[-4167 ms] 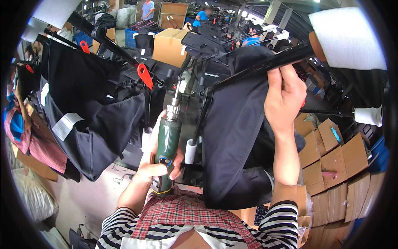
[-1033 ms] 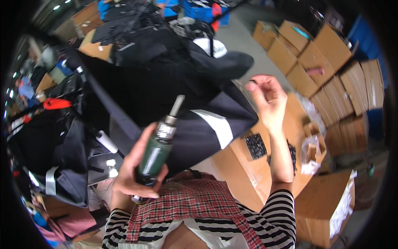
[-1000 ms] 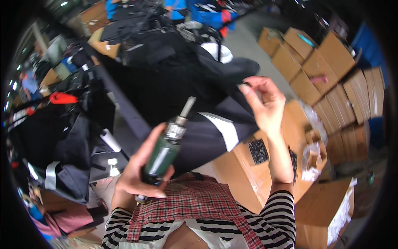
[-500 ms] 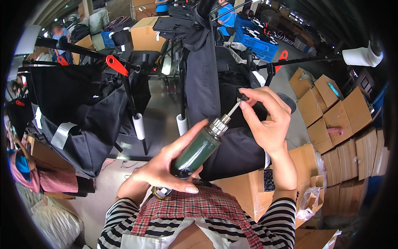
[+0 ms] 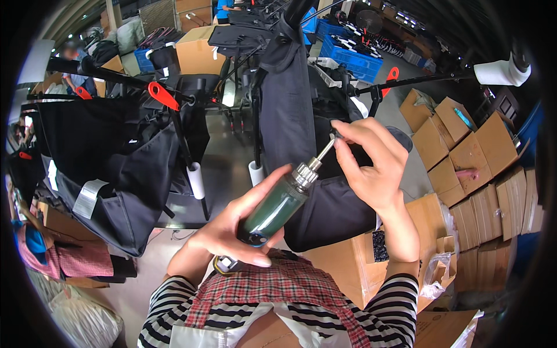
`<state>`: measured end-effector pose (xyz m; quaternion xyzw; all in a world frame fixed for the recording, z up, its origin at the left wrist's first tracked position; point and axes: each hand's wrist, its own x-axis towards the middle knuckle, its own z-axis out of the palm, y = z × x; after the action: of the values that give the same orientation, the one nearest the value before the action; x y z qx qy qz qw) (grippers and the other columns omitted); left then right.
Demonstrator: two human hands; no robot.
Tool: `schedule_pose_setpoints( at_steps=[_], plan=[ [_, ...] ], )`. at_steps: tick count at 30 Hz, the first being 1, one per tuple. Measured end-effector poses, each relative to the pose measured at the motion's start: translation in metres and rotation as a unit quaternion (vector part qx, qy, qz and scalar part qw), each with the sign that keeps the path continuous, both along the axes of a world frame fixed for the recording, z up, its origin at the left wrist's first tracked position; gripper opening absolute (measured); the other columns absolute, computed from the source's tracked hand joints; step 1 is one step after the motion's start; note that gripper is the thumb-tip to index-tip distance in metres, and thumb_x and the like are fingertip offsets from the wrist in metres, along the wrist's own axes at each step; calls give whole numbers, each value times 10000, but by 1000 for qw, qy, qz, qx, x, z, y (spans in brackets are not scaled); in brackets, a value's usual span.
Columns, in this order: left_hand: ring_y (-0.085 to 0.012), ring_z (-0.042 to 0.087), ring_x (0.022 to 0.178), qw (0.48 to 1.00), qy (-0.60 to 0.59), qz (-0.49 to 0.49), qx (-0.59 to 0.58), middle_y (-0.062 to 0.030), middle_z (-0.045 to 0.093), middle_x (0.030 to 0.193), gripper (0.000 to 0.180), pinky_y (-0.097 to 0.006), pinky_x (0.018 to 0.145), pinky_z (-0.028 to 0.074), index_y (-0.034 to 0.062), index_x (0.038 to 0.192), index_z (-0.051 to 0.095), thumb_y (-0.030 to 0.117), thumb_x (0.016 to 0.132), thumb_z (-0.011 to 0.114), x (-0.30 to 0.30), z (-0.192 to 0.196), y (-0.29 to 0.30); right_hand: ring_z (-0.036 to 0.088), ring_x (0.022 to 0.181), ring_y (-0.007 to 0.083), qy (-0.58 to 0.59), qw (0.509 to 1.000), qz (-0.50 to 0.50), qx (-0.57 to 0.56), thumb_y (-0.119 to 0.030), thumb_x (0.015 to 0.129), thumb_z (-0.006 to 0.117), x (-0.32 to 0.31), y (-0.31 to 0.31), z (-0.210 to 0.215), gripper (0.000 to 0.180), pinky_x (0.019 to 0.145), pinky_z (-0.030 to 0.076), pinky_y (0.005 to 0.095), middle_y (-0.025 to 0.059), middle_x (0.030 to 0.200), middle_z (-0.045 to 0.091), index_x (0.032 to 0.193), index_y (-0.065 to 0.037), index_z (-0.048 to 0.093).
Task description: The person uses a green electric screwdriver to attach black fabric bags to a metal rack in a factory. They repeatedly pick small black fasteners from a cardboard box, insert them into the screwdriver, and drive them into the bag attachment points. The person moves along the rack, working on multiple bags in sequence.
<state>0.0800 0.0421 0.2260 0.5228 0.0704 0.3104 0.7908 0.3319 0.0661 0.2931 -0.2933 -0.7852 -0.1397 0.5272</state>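
Observation:
My left hand (image 5: 235, 226) is wrapped around a green power screwdriver (image 5: 275, 213) with a silver collar. Its bit slants up and to the right. At the bit's tip, my right hand (image 5: 374, 159) pinches a small black part (image 5: 336, 134) between thumb and fingertips; the fingers partly cover it, so its exact kind does not show. Beyond both hands stands a black fabric item on a black tube frame, with a broad padded panel (image 5: 285, 116). A second black fabric piece (image 5: 107, 168) hangs from the frame on the left.
Red levers (image 5: 163, 96) and white foam sleeves (image 5: 196, 181) sit on the tubes. Open cardboard boxes (image 5: 473, 153) are stacked at right. A carton (image 5: 348, 261) with small black parts (image 5: 380, 246) is near my right forearm. A person in checked clothing (image 5: 75, 249) is at left; others are farther back.
The view has shifted slightly. My right fingers have drawn a little closer around the black part at the bit's tip; the left hand keeps its grip on the screwdriver.

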Motion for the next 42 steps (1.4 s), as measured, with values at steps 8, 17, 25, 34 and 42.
schedule_pose_setpoints(
  at_steps=[8,17,25,34,42],
  plan=[
    [-162,583,537,990,-124,-54,-30,-168,621,853,1397,-266,507,444,163,1609,-44,-17,560,860,-13,-21,6,659,828,240,-23,998,44,48,111,748,729,-24,-9,9,397,737,537,305,148,981,667,1141,65,696],
    [-224,562,476,957,-264,119,-10,-210,548,836,1112,-366,506,539,105,1530,138,128,669,840,-34,-2,21,676,861,368,-147,933,158,-289,33,850,616,-96,-35,-45,352,750,558,434,161,891,672,1190,50,529],
    [-250,653,561,954,-282,100,26,-189,573,864,1025,-614,955,527,-4,1505,194,93,691,810,-68,-24,38,624,632,104,165,922,171,-304,-130,1053,503,-104,19,-12,233,571,495,251,60,779,659,1176,27,623],
    [-246,657,588,964,-234,129,-3,-187,572,868,1079,-583,924,556,93,1542,106,120,707,789,-67,-33,41,692,628,335,-114,968,-182,-131,-148,971,599,-94,43,-15,185,515,530,431,174,751,683,1084,-9,553],
    [-264,658,594,956,-217,196,24,-200,570,873,1115,-581,903,561,125,1565,40,93,721,768,-47,-29,40,672,777,433,-37,997,-63,7,-36,870,656,-54,113,17,304,676,557,459,264,845,665,1147,77,600]
  ],
)
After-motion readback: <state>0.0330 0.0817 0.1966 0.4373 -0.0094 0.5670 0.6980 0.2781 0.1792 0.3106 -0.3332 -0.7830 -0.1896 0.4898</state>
